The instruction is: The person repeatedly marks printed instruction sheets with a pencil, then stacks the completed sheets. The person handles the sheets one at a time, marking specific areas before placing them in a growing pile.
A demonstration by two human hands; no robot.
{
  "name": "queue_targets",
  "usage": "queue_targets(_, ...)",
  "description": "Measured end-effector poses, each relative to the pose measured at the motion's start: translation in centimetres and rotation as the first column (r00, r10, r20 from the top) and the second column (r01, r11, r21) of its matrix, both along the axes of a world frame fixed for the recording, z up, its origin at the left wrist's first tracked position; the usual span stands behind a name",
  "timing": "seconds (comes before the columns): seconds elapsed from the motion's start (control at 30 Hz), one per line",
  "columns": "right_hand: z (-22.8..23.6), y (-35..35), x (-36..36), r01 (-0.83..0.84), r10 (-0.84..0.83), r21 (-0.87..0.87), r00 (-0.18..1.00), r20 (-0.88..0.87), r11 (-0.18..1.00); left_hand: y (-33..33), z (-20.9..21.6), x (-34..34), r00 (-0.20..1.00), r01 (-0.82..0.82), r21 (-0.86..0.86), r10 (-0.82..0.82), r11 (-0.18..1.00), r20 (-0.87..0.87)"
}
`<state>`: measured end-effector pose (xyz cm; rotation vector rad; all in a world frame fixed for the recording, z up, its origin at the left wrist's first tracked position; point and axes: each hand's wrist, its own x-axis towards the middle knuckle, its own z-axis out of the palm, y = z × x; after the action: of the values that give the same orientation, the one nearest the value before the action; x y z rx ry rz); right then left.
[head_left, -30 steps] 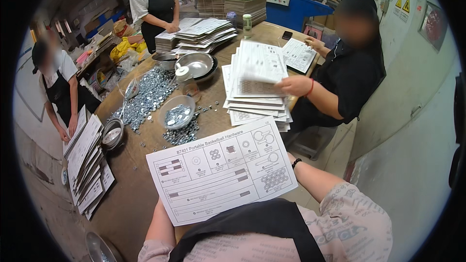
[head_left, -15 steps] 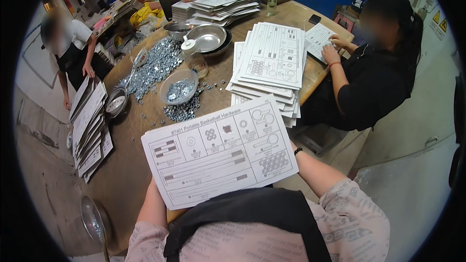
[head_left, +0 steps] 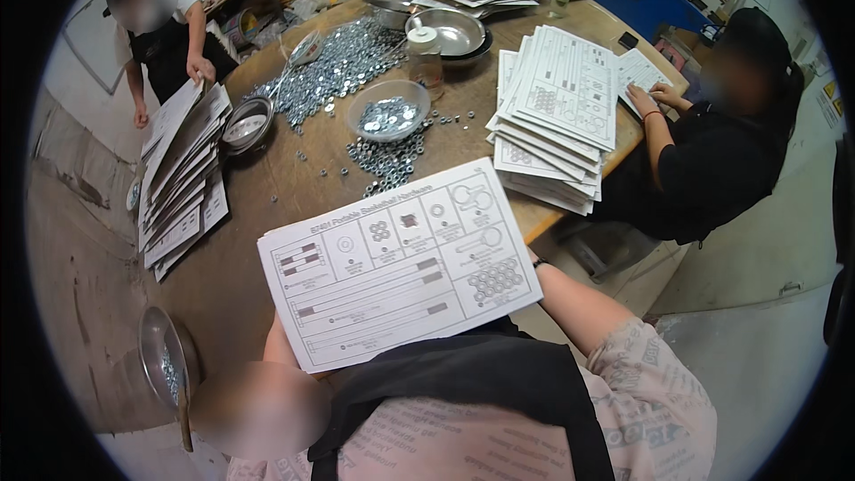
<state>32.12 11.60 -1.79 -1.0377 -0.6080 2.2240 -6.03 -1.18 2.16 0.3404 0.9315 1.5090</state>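
Note:
A large white printed card [head_left: 383,272] with outlined drawings of hardware parts is held up in front of my body, tilted, its printed face toward me. My left forearm [head_left: 281,346] goes behind its lower left corner, and my right forearm [head_left: 579,298], with a dark band at the wrist, reaches behind its right edge. Both hands support the card from behind, so their fingers are hidden. Beyond its top edge, metal nuts [head_left: 389,160] lie loose on the wooden table [head_left: 285,178], beside a clear plastic bowl [head_left: 356,125] of washers.
Stacked printed cards [head_left: 565,89] stand at right, with more leaning cards [head_left: 183,178] at left. A washer pile [head_left: 343,62], metal bowls [head_left: 450,31], and a bottle [head_left: 426,67] occupy the far side. Co-workers [head_left: 169,27] [head_left: 721,138] work around the table; a metal pan [head_left: 165,338] sits lower left.
The view has shifted, so the table's things appear higher and farther right. The card stays in my hands, almost in the same place. The co-worker at left still handles the leaning cards.

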Motion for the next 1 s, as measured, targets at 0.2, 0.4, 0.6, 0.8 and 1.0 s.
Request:
queue_targets(0.2,-2.5,0.1,-9.1,-0.179,0.180,-0.116,0.984,-0.006,0.977,-8.5,-1.9,-6.7,0.995,-0.094,-0.112,0.090,0.989,-0.043)
queue_targets(0.4,-1.4,1.2,-11.6,-0.520,0.435,0.059,0.767,0.472,0.852,-15.3,-5.0,-9.3,0.982,-0.187,-0.252,0.187,0.949,-0.023)
queue_targets(0.6,3.3,5.4,-4.0,-0.594,0.379,0.188,0.694,0.612,0.782,-19.4,-3.1,-12.5,0.716,-0.660,-0.317,0.442,0.681,-0.540)
queue_targets(0.8,8.1,13.9,6.5,-0.496,-0.087,0.629,0.740,0.667,0.599,-6.1,11.6,2.6,0.094,-0.763,0.435,0.748,0.479,-0.657)
queue_targets(1.0,10.1,22.5,14.9,-0.606,-0.620,0.767,0.523,0.585,0.212,9.9,2.2,24.5,0.976,-0.061,-0.214,0.013,0.975,-0.218)
